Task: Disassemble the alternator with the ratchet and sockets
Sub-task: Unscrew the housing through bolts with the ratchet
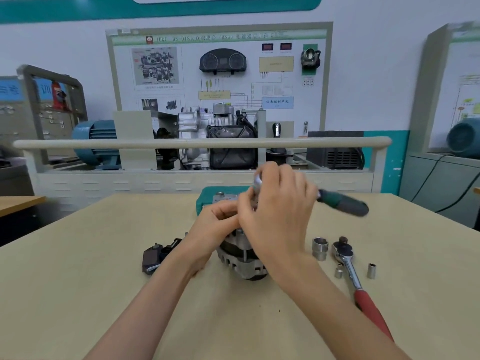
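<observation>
The silver and black alternator [240, 261] stands on the beige table [78, 268], mostly hidden under both hands. My left hand [210, 229] grips its top left side. My right hand [278, 214] holds the head end of a ratchet with a dark green handle [342, 202] above the alternator; the handle sticks out to the right and is blurred. A second ratchet with a red handle [355, 279] lies on the table to the right. Beside it stand a large socket [320, 247] and two small sockets [338, 272] [371, 271].
A removed black part [158, 255] lies left of the alternator. A green tool case [207, 197] sits behind it near the table's far edge. Beyond the table stands a training bench with a rail [202, 143], a gearbox and a wall display board.
</observation>
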Motion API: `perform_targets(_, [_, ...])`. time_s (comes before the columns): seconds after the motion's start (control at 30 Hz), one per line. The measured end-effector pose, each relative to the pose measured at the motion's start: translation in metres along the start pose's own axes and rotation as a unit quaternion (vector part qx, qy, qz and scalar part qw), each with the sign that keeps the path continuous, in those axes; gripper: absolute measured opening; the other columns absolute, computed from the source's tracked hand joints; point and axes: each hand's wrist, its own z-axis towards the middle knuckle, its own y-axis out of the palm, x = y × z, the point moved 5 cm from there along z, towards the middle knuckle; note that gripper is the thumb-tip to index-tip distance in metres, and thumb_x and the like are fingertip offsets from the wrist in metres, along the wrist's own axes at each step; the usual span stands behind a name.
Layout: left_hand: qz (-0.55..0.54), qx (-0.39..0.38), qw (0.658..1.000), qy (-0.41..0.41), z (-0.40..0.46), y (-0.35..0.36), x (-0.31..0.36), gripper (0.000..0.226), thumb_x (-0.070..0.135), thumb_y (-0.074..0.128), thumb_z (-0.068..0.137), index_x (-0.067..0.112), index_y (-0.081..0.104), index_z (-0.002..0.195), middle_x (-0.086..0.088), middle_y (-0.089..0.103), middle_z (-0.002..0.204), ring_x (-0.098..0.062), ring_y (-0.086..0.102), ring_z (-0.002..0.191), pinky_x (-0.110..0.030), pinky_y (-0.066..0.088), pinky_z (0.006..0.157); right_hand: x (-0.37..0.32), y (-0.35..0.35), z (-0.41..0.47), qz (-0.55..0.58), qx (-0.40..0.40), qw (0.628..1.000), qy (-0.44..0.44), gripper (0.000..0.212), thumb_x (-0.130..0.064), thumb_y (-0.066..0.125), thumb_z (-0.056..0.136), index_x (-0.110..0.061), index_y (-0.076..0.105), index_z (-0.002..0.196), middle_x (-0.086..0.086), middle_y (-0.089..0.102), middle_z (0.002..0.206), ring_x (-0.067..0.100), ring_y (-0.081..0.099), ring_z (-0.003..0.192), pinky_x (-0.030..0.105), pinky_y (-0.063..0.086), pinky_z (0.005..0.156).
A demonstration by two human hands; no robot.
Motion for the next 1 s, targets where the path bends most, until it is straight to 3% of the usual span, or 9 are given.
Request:
perform_targets(0.13, [-0.017,-0.008,1.000,-0.023,-0.001,-0.002,-0.004,0.014,0.037,0.066,0.078,0.033,0.076,0.087,0.005,0.075,0.091,-0.008,0.070,0.090,-0.016,0.051,0.072,-0.016,0.028,0.036,0.010,-0.191,0.973,-0.130,0.016,-0.023,0.049,0.081,-0.014,0.053,0.094,-0.001,0.054,0.083,0.024,0.050,0.085,0.033,0.025,0.077])
perform_targets(0.23, [-0.026,-0.023,0.999,-0.032,0.000,-0.005,-0.005,0.028,0.047,0.068,0.075,0.030,0.076,0.096,0.002,0.074,0.102,-0.013,0.067,0.103,-0.024,0.051,0.085,-0.013,0.038,0.044,0.136,-0.289,0.941,-0.114,0.013,-0.020,0.052,0.084,-0.013,0.054,0.095,-0.004,0.052,0.080,0.024,0.053,0.088,0.032,0.033,0.081])
perform_targets(0.37, [-0.018,-0.020,1.000,-0.012,0.003,-0.003,0.000,0.015,0.024,0.067,0.082,0.031,0.077,0.090,0.006,0.075,0.093,-0.005,0.069,0.092,-0.011,0.049,0.075,0.002,0.029,0.029,-0.014,-0.203,0.978,-0.052,0.020,-0.025,0.050,0.087,-0.015,0.046,0.103,0.001,0.055,0.092,0.025,0.052,0.092,0.035,0.032,0.079])
perform_targets(0.43, [-0.008,-0.012,1.000,0.007,0.004,-0.003,0.000,0.023,0.011,0.064,0.082,0.031,0.077,0.080,0.012,0.074,0.079,0.003,0.067,0.075,-0.007,0.047,0.065,-0.004,0.017,0.013,-0.171,-0.129,0.977,-0.022,0.024,-0.028,0.058,0.081,-0.015,0.049,0.099,0.004,0.057,0.088,0.024,0.053,0.081,0.034,0.029,0.068])
perform_targets(0.53, [-0.007,0.008,1.000,0.009,0.003,-0.006,-0.001,0.048,-0.007,0.055,0.083,0.033,0.074,0.065,0.016,0.068,0.061,0.008,0.060,0.059,-0.005,0.043,0.055,-0.024,0.005,0.010,-0.206,-0.048,0.975,-0.064,0.020,-0.031,0.065,0.075,-0.018,0.055,0.086,0.001,0.055,0.074,0.020,0.046,0.066,0.032,0.027,0.063])
perform_targets(0.73, [-0.057,-0.028,0.998,-0.021,0.000,-0.007,-0.004,0.022,0.031,0.067,0.079,0.027,0.075,0.098,0.000,0.073,0.104,-0.013,0.067,0.101,-0.016,0.050,0.077,-0.017,0.045,0.044,0.174,-0.285,0.940,-0.065,0.027,-0.034,0.052,0.090,-0.013,0.053,0.074,0.000,0.055,0.067,0.023,0.053,0.079,0.034,0.035,0.078])
perform_targets(0.83, [-0.053,-0.023,0.998,-0.017,-0.001,-0.008,-0.003,0.020,0.031,0.069,0.076,0.027,0.076,0.095,0.000,0.074,0.100,-0.013,0.068,0.098,-0.016,0.050,0.078,-0.016,0.035,0.040,0.313,-0.246,0.917,-0.024,0.026,-0.021,0.059,0.087,-0.002,0.054,0.070,0.010,0.055,0.064,0.026,0.052,0.071,0.036,0.039,0.070])
perform_targets(0.93, [-0.023,-0.010,1.000,0.003,0.001,-0.003,0.001,0.031,0.004,0.062,0.086,0.030,0.076,0.077,0.006,0.075,0.081,-0.005,0.069,0.079,-0.013,0.050,0.068,-0.009,0.019,0.024,0.034,-0.126,0.988,-0.078,0.017,-0.026,0.059,0.081,-0.010,0.054,0.081,0.002,0.052,0.071,0.024,0.051,0.072,0.034,0.036,0.071])
perform_targets(1.0, [-0.004,-0.007,1.000,0.008,0.002,-0.002,0.003,0.050,-0.009,0.055,0.085,0.033,0.073,0.063,0.012,0.070,0.065,0.003,0.065,0.064,-0.009,0.047,0.059,-0.017,0.007,0.016,-0.166,-0.066,0.981,-0.074,0.020,-0.031,0.062,0.074,-0.015,0.053,0.080,0.002,0.054,0.070,0.021,0.049,0.064,0.032,0.035,0.065])
